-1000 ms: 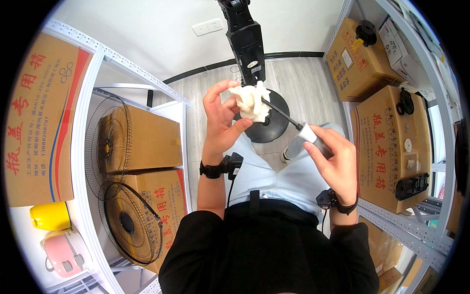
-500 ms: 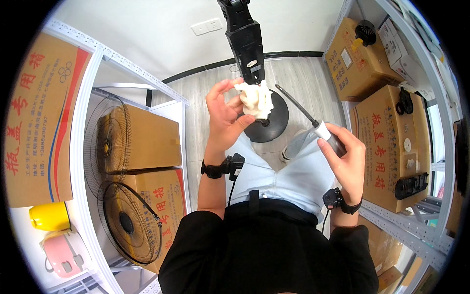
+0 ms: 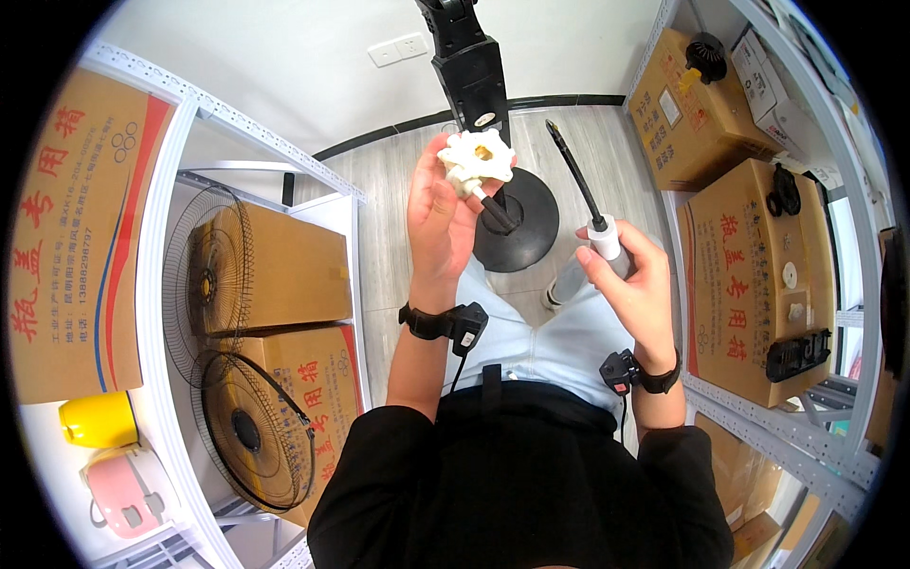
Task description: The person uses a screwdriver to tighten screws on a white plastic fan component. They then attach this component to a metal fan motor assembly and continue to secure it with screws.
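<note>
In my left hand [image 3: 438, 213] is a cream-white plastic part [image 3: 477, 159], lobed at its rim and with a hole in the middle. My fingers are partly hidden behind it. A short black rod [image 3: 497, 211] runs down from its lower edge; I cannot tell whether it belongs to the part. My right hand [image 3: 633, 284] is closed round the white-and-grey handle of a screwdriver [image 3: 576, 175], whose long dark shaft points up and away. The tip is apart from the white part. Just beyond my hands stands a black pole [image 3: 471, 83] on a round black base [image 3: 533, 228].
Shelving at left holds cardboard boxes [image 3: 294, 270], wire fan guards [image 3: 248, 431], a yellow cup-shaped thing [image 3: 98, 419] and a pink appliance [image 3: 128, 495]. On the right shelves, boxes [image 3: 730, 284] carry small black parts [image 3: 798, 358] and a white disc [image 3: 790, 275].
The white part has been turned, so its central hole now shows, and raised slightly. My right hand has moved left, and the screwdriver now stands steeper.
</note>
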The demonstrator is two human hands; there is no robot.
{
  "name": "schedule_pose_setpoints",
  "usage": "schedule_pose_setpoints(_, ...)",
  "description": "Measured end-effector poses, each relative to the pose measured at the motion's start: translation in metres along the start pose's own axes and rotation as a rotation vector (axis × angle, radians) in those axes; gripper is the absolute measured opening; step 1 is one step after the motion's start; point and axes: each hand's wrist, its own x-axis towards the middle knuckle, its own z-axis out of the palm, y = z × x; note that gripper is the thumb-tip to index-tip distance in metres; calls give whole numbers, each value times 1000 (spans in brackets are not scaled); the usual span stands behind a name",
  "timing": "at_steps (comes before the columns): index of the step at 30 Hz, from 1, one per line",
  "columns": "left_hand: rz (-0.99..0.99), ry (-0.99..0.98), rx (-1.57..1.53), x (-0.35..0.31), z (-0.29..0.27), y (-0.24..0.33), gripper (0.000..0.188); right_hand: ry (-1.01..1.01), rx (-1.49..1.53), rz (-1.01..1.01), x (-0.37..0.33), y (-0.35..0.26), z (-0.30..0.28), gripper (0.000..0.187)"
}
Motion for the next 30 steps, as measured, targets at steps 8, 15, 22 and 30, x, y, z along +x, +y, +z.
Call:
schedule_pose_setpoints(8, -21, -33, 36, -1, 5, 3, 85, -2, 26, -24, 3, 3, 5, 19)
schedule_pose_setpoints(15, -96, -21, -94, -3, 4, 9, 85, -1, 46, 4, 3, 1, 6, 18)
schedule_pose_setpoints(22, -89, -98, -141, -2, 2, 14, 79, -17, 34, -13, 3, 2, 7, 18)
schedule_pose_setpoints(30, -94, -91, -216, -4, -1, 10, 72, -2, 60, 9, 4, 2, 9, 17)
